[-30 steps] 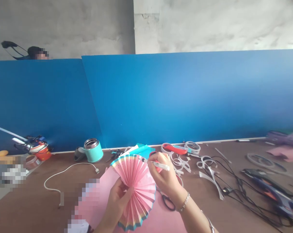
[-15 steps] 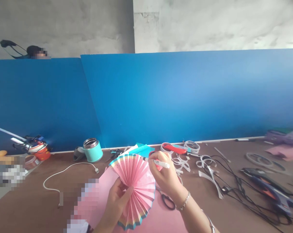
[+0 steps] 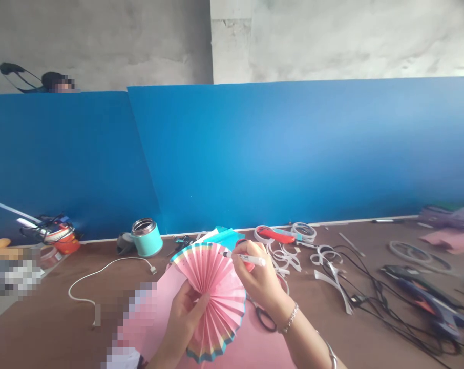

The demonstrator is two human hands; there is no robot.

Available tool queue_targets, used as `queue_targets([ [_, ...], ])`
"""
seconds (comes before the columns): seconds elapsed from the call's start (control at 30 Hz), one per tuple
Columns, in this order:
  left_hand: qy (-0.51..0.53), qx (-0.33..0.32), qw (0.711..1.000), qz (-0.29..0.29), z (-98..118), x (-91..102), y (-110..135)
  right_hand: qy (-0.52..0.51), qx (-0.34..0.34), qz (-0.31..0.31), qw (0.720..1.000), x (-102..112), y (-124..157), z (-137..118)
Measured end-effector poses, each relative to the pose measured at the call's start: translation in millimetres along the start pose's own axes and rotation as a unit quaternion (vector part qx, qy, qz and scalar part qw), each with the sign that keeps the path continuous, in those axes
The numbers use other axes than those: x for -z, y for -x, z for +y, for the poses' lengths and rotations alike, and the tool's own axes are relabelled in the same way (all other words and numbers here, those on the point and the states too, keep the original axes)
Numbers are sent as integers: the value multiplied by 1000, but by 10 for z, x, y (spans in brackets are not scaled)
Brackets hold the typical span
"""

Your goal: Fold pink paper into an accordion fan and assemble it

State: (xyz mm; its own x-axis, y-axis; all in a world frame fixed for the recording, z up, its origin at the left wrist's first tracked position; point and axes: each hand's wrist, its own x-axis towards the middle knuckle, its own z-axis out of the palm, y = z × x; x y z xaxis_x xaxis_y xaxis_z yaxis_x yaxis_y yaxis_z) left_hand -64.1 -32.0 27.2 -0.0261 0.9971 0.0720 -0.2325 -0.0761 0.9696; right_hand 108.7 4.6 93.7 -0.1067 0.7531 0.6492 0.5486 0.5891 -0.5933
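Pen point(image 3: 244, 258) at a fan's point(image 3: 216, 287) rim.
The left hand point(image 3: 186, 320) pinches the fan at its hub, bracing the pleats open; the right hand point(image 3: 260, 284) grips the pen, tip on the coloured edge.

Pixelated patch point(image 3: 138, 312) over the pink sheet point(image 3: 255, 351), another patch point(image 3: 13, 274) at the left edge, co-worker's head point(image 3: 59, 82) blurred behind the blue partition point(image 3: 293, 154), scissors point(image 3: 265, 319) half under the right hand point(image 3: 260, 282), fingers of the left hand point(image 3: 186, 315) behind the paper fan point(image 3: 216, 292), marker point(image 3: 247, 259) lettering too small to read.

craft workshop, scissors point(image 3: 263, 318), glue gun point(image 3: 427, 300)
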Motion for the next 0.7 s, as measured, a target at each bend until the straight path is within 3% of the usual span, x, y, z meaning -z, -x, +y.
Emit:
queue_targets([
  [0.4,28,4,999,30,-31,-51,0,-7,25,-7,1000,-6,17,-46],
  [0.7,-11,-1,999,34,25,-84,29,27,57,-19,998,-21,30,-43],
])
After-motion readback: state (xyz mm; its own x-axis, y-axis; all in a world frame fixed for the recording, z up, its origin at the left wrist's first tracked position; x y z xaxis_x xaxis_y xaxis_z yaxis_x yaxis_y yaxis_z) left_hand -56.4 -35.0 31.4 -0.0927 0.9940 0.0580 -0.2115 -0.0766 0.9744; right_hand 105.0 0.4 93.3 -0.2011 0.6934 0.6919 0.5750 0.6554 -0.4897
